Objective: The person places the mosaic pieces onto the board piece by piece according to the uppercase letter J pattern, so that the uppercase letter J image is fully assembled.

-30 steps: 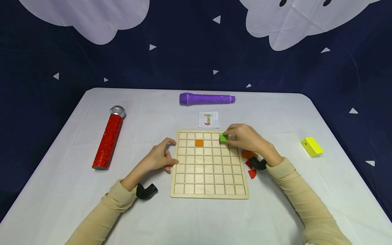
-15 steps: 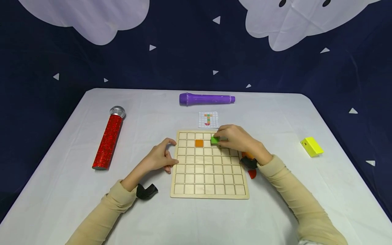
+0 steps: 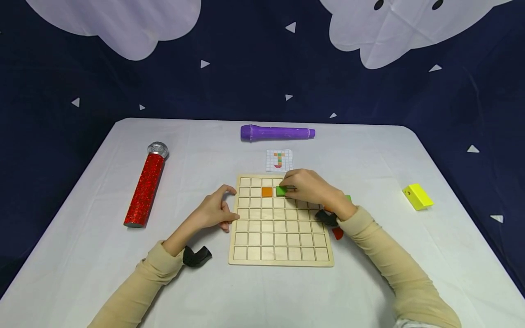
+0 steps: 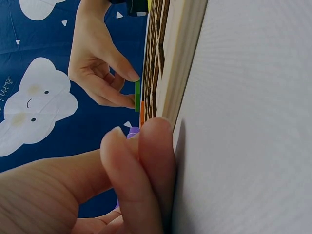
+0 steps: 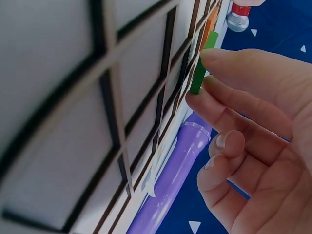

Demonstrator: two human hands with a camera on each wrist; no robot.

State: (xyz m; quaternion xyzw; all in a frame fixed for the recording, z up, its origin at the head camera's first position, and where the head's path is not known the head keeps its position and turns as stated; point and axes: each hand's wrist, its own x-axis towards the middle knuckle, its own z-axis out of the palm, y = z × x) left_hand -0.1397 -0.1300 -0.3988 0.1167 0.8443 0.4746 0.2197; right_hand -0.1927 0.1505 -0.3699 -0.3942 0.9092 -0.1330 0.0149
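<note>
A wooden grid board [image 3: 273, 241] lies flat on the table, with an orange square tile [image 3: 267, 192] in its second row. My right hand [image 3: 311, 186] pinches a green square tile [image 3: 280, 191] by its edges, just right of the orange one. In the right wrist view the green tile [image 5: 204, 63] stays between thumb and fingers, close to the grid; whether it touches the board is unclear. At the board's left edge, my left hand [image 3: 213, 209] touches the rim with thumb and forefinger spread apart. The left wrist view shows fingertips [image 4: 156, 131] against that edge.
A picture card [image 3: 279, 160] with a coloured J on a grid lies behind the board. Farther back is a purple microphone [image 3: 277, 133]. A red glittery microphone [image 3: 146, 187] lies left, a yellow block [image 3: 418, 197] right. Loose tiles, including a red one [image 3: 337, 233], are partly hidden by my right wrist.
My right hand has carried the green tile leftward across the board, from near the right side to beside the orange tile. My left hand has stayed in place.
</note>
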